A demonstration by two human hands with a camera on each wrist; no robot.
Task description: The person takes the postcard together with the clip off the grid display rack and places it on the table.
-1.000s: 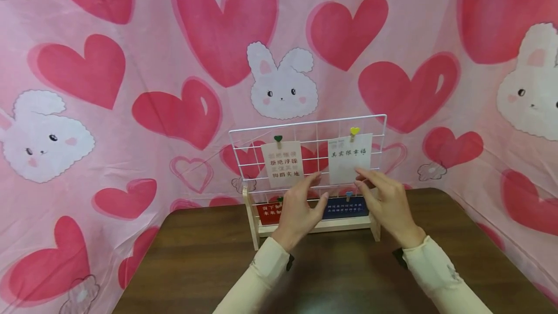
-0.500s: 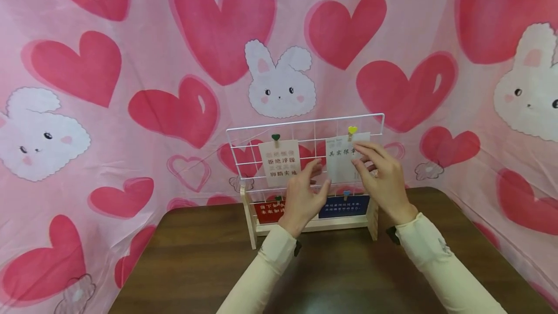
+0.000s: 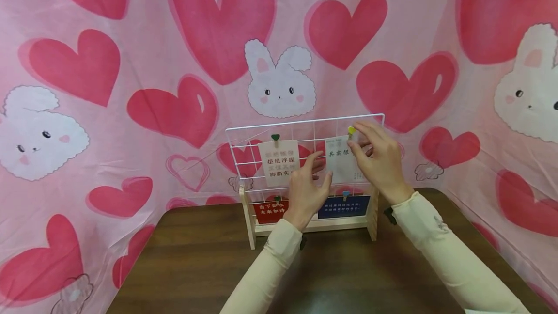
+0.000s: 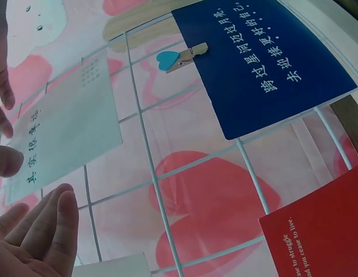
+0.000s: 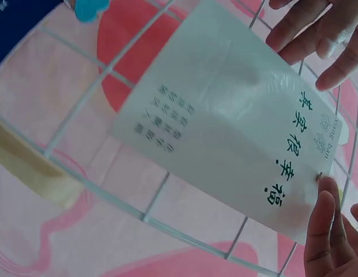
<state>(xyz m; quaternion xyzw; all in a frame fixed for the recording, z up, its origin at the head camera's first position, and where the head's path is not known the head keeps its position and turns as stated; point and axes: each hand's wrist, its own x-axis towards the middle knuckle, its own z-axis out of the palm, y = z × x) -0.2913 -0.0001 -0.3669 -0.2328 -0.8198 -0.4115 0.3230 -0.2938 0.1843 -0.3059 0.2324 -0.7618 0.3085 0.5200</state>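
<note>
the right hand (image 3: 378, 159) is pinching the yellow heart clip (image 3: 350, 131) at the pale card (image 3: 341, 164) hanging on the wire grid's (image 3: 305, 121) right; the left hand (image 3: 307, 190), fingers relaxed, is steadying its lower edge; the card looks light, thin and bendable, best held by its edges

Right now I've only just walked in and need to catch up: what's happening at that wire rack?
A person stands at a white wire grid rack on a brown table. Their right hand reaches the yellow heart clip at the top of a pale card, while the left hand steadies that card's lower edge. Another pale card, a red card and a blue card hang clipped nearby.
</note>
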